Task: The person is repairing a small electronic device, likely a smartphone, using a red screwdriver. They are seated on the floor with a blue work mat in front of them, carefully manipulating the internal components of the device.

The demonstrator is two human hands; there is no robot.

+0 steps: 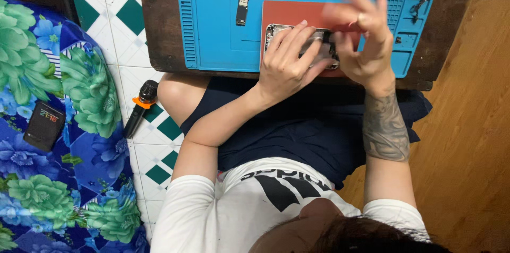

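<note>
An opened phone housing (324,45) lies on a red pad (297,11), which rests on a blue repair mat (223,19). My left hand (287,61) lies over the housing's left half, fingers spread along it, holding it down. My right hand (364,35), on a tattooed forearm, is blurred at the housing's right end. Its thumb and forefinger meet at the edge while the other fingers stick up. Whether it pinches a tool or a part I cannot tell. A narrow phone circuit board (243,0) lies on the mat, up and left of the pad.
The mat sits on a low dark wooden table (159,30), with small parts in its right-hand compartments (417,6). A black and orange tool (139,107) lies on the tiled floor. On the floral cloth (79,88) at left rests a black device (44,125).
</note>
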